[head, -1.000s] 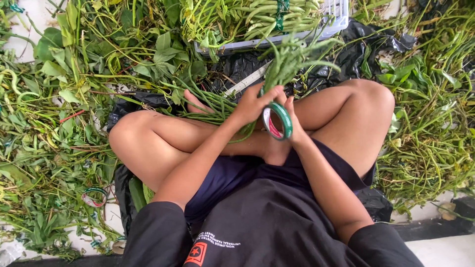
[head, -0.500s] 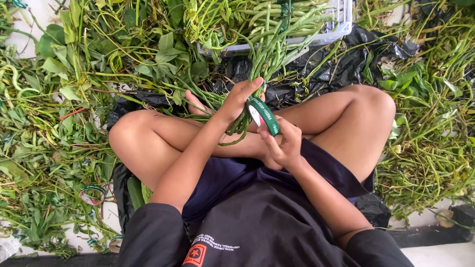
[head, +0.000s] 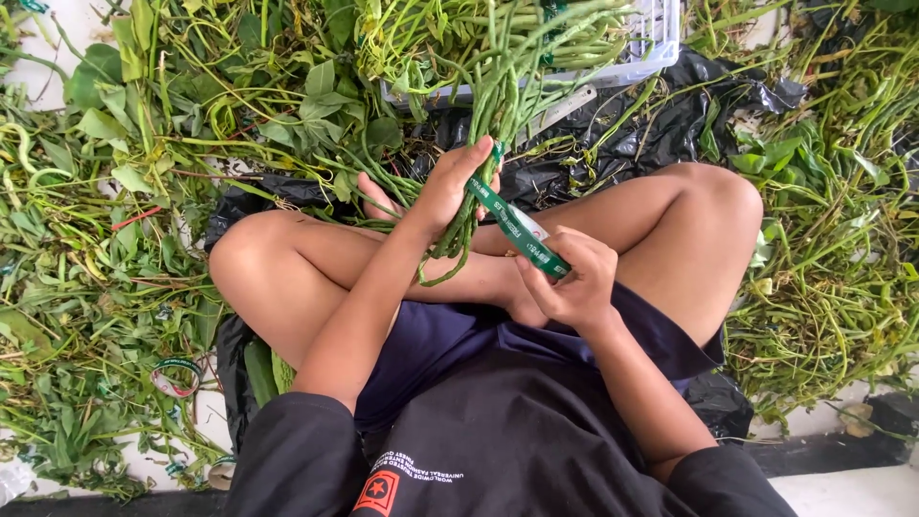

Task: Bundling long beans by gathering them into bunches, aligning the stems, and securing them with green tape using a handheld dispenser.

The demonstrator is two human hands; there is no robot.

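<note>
I sit cross-legged on the floor. My left hand grips a bundle of long green beans above my lap, with the bean ends hanging below the fist. My right hand holds a roll of green tape. A stretched strip of that tape runs from the roll up to the bundle at my left thumb.
A white plastic crate of bundled beans stands ahead of me. Black plastic sheeting lies under my legs. Heaps of green vines and leaves surround me on both sides. A spare tape roll lies at the left.
My right hand has pulled the tape roll down and to the right, drawing out a longer strip. My left hand has raised the bean bundle slightly.
</note>
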